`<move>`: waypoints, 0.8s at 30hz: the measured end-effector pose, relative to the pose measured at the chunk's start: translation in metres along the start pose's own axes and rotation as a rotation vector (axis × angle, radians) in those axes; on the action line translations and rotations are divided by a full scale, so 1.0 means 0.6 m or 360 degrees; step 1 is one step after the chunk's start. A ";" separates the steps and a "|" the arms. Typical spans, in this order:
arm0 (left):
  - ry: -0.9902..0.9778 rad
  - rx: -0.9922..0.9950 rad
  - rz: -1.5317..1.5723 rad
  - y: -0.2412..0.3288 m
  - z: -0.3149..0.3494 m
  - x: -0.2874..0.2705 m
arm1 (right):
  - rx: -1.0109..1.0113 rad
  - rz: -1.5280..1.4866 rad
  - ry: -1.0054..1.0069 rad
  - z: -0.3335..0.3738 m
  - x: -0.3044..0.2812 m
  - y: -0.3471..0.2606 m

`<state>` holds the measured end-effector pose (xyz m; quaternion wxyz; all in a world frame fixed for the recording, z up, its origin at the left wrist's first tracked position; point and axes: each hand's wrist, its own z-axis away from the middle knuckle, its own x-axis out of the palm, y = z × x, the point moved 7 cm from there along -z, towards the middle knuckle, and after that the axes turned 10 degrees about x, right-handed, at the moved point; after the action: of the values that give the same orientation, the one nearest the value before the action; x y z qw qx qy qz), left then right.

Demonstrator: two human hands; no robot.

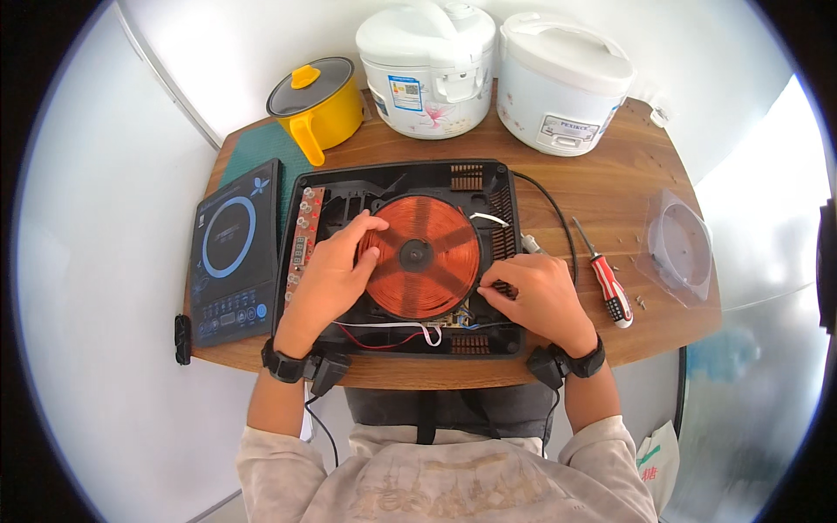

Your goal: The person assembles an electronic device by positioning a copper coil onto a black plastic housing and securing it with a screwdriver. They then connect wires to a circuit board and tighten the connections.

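In front of me lies an opened induction cooker base (410,179), a black shell with its inside showing. A round copper coil (432,296) with a dark hub sits in its middle. My left hand (333,266) rests at the coil's left edge, thumb and fingers apart, fingertips touching the windings. At the coil's right edge, my right hand (540,292) has thumb and forefinger closed together; what they pinch, if anything, is hidden. A red strip circuit board (301,251) runs along the shell's left side. White and red wires (384,326) cross below the coil.
The cooker's black glass top (231,301) lies at the left, near a yellow pot (336,113). Two white rice cookers (427,65) (567,83) stand behind. At right are a red-handled screwdriver (610,283), several small screws (641,302), a clear plastic piece (680,244) and a black cord (558,209).
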<state>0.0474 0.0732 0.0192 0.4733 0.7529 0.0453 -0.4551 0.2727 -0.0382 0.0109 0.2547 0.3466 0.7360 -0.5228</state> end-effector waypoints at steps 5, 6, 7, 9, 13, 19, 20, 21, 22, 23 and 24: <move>0.0016 0.0251 -0.0195 -0.011 0.008 -0.003 | -0.0023 0.0075 0.0029 -0.002 0.001 -0.008; 0.0017 0.0258 -0.0225 -0.014 0.009 -0.002 | -0.0021 0.0105 0.0044 0.001 0.000 -0.010; 0.0018 0.0263 -0.0255 -0.017 0.006 -0.002 | -0.0022 0.0105 0.0041 0.001 0.002 -0.008; 0.0015 0.0236 -0.0299 -0.025 -0.003 -0.002 | -0.0027 0.0104 0.0034 -0.003 0.005 0.001; -0.0014 0.0135 -0.0156 -0.038 -0.015 0.000 | -0.0003 0.0073 0.0031 0.001 0.006 0.003; -0.0077 -0.0035 0.0013 -0.047 -0.020 -0.006 | -0.0052 -0.0024 0.0128 0.003 0.003 0.002; -0.0077 -0.0032 0.0033 -0.048 -0.019 -0.008 | -0.0026 -0.0031 0.0117 0.003 0.002 0.003; -0.0077 -0.0014 0.0033 -0.050 -0.019 -0.008 | -0.0002 -0.0039 0.0106 0.004 0.000 0.004; -0.0078 0.0004 0.0034 -0.053 -0.018 -0.008 | 0.0023 -0.0046 0.0095 0.004 -0.001 0.005; -0.0079 0.0023 0.0035 -0.055 -0.017 -0.007 | 0.0040 -0.0032 0.0112 0.003 -0.003 0.005; -0.0071 0.0053 0.0017 -0.054 -0.015 -0.007 | 0.0060 -0.0015 0.0128 0.001 -0.005 0.008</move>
<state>0.0350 0.0992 0.0016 0.4641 0.7505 0.0232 -0.4699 0.2781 -0.0388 0.0101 0.2160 0.3687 0.7372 -0.5234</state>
